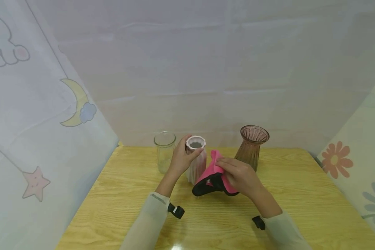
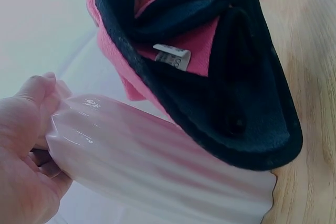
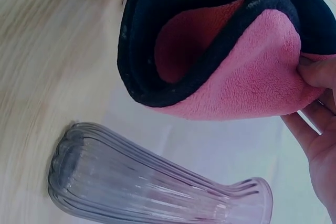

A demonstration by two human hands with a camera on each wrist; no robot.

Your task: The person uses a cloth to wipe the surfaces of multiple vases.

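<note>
My left hand (image 1: 182, 157) grips the neck of a pink and white ribbed vase (image 1: 197, 166), which stands upright on the table; in the left wrist view its glossy wavy side (image 2: 136, 156) shows. My right hand (image 1: 241, 173) pinches a pink cloth with black edging (image 1: 210, 170), folded and hanging beside the vase's right side. A small white label (image 2: 172, 56) sits inside the cloth's fold. From these views I cannot tell whether the cloth touches the vase. Fingers of the right hand (image 3: 320, 124) bunch the pink fabric (image 3: 252, 72) in the right wrist view.
A clear glass jar (image 1: 165, 152) stands left of the left hand. Behind the right hand is a brownish-pink ribbed glass vase (image 1: 251, 147) with a flared rim. The wooden table (image 1: 112, 208) meets a pale sheet backdrop (image 1: 181, 69) at its far edge.
</note>
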